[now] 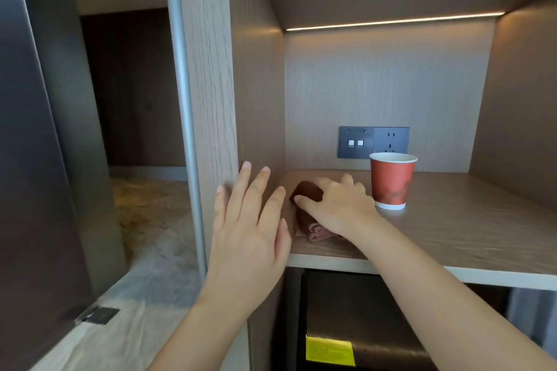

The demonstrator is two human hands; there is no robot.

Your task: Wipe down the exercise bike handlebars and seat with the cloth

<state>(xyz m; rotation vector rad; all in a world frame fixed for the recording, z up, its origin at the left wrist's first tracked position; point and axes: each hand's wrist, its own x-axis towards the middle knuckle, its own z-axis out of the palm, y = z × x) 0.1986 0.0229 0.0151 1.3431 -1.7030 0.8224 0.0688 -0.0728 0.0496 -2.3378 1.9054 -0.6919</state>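
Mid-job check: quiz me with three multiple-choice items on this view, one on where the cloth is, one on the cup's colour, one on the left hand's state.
1. Where does the cloth lie?
A) on the shelf, left of the paper cup
B) inside the cup
C) on the floor
2. What colour is the paper cup?
A) blue
B) red with a white rim
C) green
3. How is the left hand?
A) gripping the cup
B) clenched in a fist
C) open, fingers spread, holding nothing
Answers: 1 A, the right hand grips it there beside the cup; 2 B, its wall is red; 3 C, its straight fingers hold nothing.
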